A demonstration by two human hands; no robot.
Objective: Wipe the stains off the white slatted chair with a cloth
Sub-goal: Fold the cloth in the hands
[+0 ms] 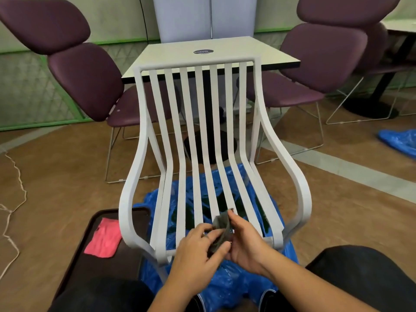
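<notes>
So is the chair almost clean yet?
Hard to say. No stains show on the white chair slats from here. Both hands, left and right, hold a grey cloth bunched just above the seat's front edge, apparently folding it, not wiping. A pink cloth lies unused on the dark tray. Any wiping still lies ahead.

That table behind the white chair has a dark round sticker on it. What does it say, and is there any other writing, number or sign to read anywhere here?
Sticker on the table: pale lettering on a dark oval, too blurred to read for certain; a smaller line under it is unreadable.
Chair, grey cloth in the hands, pink cloth on the tray: no writing visible.
No other text, numbers or signs can be seen.
</notes>
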